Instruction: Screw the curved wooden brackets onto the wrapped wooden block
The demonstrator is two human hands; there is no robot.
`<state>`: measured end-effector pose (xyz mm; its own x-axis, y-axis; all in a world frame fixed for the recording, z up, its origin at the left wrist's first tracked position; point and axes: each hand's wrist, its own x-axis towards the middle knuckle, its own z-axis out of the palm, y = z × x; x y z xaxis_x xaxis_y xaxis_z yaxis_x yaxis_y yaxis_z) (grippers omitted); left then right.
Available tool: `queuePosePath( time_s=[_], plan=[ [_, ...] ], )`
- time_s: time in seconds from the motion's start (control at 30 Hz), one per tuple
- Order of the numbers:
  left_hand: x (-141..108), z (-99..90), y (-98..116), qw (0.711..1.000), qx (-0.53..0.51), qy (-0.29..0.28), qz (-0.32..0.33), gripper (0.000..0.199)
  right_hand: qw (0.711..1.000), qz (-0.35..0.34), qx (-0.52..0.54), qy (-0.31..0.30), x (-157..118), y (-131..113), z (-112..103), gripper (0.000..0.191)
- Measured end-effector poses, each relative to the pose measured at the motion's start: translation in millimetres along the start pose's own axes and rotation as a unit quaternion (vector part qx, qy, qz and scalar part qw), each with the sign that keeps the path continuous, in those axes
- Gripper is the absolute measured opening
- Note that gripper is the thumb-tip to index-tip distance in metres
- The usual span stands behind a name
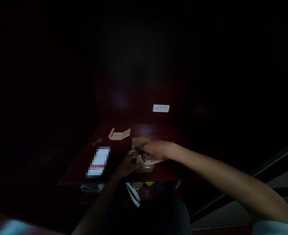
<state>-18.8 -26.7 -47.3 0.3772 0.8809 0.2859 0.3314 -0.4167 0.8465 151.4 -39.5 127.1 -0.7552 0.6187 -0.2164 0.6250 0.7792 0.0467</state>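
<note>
A pale, shaped wooden piece (155, 161) lies across a brown block that looks wrapped in clear tape (139, 141), close to the table's front edge. My left hand (128, 164) is closed around the left end of the wooden piece. From the right, my right hand (158, 149) reaches over the same piece with its fingers bent and pinched together. Whatever those fingertips hold is too dark and too covered to make out. Farther back on the left lies a second pale wooden piece (119, 135), with upturned ends.
Several small metal screws or pins (97, 141) lie at the table's left side. In front of them is a blurred white sheet-like item (99, 161). A white socket plate (161, 108) is on the back panel. Below the dark red tabletop (77, 169), a shelf holds jars (149, 183) and a hanging white strap (133, 195).
</note>
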Motion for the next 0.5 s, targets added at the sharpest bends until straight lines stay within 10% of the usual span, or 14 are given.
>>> queuePosePath(
  time_s=[0.5],
  plan=[
    [0.4, -1.9, 1.2, 1.000, -0.003, -0.012, 0.001, 0.034, 1.000, 0.010, 0.006, 0.005, -3.9, -3.2, 3.3, 0.034]
  ],
)
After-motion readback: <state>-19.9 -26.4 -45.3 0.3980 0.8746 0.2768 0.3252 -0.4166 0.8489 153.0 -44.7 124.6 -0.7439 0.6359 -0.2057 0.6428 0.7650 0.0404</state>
